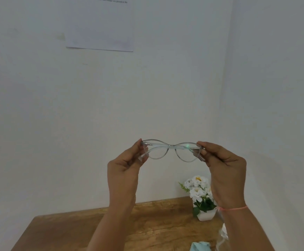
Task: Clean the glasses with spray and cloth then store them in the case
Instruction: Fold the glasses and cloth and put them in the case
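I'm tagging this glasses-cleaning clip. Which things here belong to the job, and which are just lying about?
Belongs to the job: glasses, pinched at each end by the left hand and right hand; light blue cloth on the table.

Just lying about: flower pot; paper sheet on the wall; clear plastic thing by the cloth, too cut off to tell either way.

One printed line, up on the wall sheet, and it barely reads.
There, on the white sheet of paper (100,26) fixed to the wall (38,105), a single line of small dark print runs along the top edge, blurred and partly cut off. "pen holder" and "placed on the" seem to show; the rest I can't make out.
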